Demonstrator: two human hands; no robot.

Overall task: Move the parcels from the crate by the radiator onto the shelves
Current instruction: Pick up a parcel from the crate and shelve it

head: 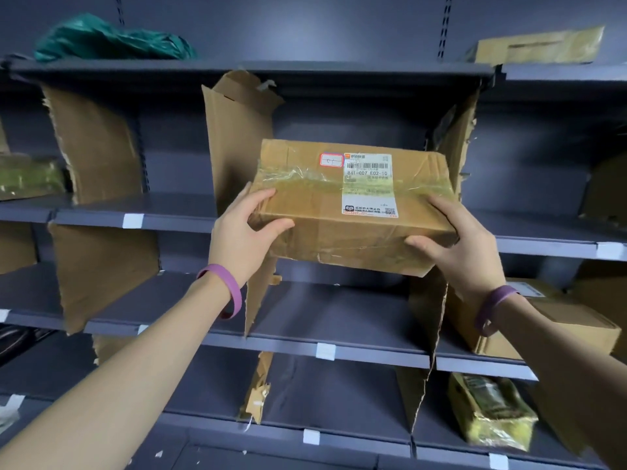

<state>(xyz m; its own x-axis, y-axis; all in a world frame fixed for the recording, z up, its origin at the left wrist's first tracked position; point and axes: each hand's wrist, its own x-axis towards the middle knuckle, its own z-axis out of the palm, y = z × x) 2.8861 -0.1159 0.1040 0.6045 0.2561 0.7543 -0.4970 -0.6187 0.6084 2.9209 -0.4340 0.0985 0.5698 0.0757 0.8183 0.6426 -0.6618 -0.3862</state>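
Note:
A brown cardboard parcel (325, 212) with a white shipping label and clear tape is held in front of the grey shelves (169, 220). My left hand (244, 232) grips its near left corner, thumb on the front face and fingers on top. My right hand (458, 242) grips the near right corner the same way. The box sits level with the second shelf from the top, between two upright cardboard dividers (234, 137). Whether its far end rests on that shelf is hidden. The crate and radiator are out of view.
Torn cardboard dividers (98, 266) split each shelf into bays. A green bag (108, 39) and a flat box (539, 45) lie on the top shelf. Another box (529, 323) and a tape-wrapped packet (492, 412) sit on lower shelves at right. A packet (27, 174) lies at far left.

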